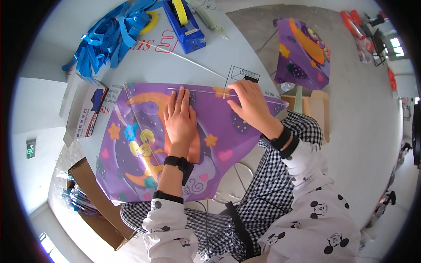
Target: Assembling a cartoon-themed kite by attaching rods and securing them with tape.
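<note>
A purple kite (175, 144) lies flat on a pale table (228, 52). The left hand (180, 118) presses on it, fingers open and flat. Just beside it, the right hand (251, 103) pinches a thin white rod (206, 91) along the kite's far edge. Beyond the kite sit blue ribbons (109, 37) and a blue tape dispenser (184, 24); a second kite (302, 55) lies on the grey floor (359, 131).

We press our left hand (180, 116) flat on a purple kite (144, 144) spread over the table (219, 52), fingers (180, 97) stretched toward a thin white rod (197, 90) lying along the kite's far edge. Our right hand (250, 103) pinches that rod where a small clip sits. Blue ribbons (109, 37) and a blue tape dispenser (184, 24) lie farther back, a small box (90, 111) at the left, and a second kite (302, 52) on the floor.
</note>
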Tool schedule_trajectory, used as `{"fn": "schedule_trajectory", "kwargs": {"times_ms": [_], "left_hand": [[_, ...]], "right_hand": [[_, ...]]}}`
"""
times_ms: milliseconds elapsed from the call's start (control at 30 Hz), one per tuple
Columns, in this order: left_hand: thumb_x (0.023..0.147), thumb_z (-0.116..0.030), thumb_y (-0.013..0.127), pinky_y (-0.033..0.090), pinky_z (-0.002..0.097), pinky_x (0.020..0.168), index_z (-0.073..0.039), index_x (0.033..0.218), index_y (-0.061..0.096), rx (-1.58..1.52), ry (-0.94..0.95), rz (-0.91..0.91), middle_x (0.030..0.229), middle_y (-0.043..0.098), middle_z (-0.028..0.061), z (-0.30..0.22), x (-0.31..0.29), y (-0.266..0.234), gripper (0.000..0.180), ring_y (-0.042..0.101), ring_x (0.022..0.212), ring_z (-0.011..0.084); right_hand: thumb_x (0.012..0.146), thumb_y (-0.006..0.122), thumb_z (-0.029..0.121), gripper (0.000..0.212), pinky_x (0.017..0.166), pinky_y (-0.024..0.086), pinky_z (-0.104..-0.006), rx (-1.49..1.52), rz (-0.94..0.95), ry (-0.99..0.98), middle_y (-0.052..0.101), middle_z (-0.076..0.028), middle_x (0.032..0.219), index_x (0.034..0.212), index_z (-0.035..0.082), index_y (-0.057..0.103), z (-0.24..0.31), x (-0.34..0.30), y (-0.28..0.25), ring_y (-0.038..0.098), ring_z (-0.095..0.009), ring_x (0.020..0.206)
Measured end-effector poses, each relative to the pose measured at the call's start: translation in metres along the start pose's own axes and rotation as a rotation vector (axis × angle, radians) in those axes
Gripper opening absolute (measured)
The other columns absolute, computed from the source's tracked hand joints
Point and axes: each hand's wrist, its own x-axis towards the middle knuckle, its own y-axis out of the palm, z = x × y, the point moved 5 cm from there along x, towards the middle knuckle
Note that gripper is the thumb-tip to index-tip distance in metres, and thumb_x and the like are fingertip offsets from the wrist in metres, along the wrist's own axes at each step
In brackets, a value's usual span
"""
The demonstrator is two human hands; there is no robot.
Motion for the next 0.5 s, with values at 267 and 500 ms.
{"fn": "schedule_trajectory", "kwargs": {"times_ms": [267, 500], "left_hand": [[0.095, -0.016, 0.049, 0.028, 0.0444, 0.114, -0.009, 0.143, 0.042, -0.111, 0.017, 0.108, 0.151, 0.037, 0.0103, 0.004, -0.005, -0.002, 0.048, 0.033, 0.140, 0.0295], [0.096, -0.019, 0.053, 0.028, 0.0431, 0.115, -0.009, 0.147, 0.034, -0.067, 0.031, 0.200, 0.155, 0.028, 0.0136, 0.023, -0.016, -0.019, 0.056, 0.029, 0.142, 0.0316]], "right_hand": [[0.077, 0.073, 0.015, 0.048, 0.092, 0.044, -0.0464, 0.055, 0.162, 0.180, 0.055, -0.017, 0.119, 0.118, 0.001, 0.052, 0.033, -0.068, -0.025, 0.054, -0.035, 0.111], [0.079, 0.073, 0.031, 0.063, 0.106, 0.036, -0.0488, -0.124, 0.244, 0.219, 0.045, -0.021, 0.139, 0.127, -0.004, 0.050, 0.052, -0.086, 0.006, 0.042, -0.035, 0.131]]}}
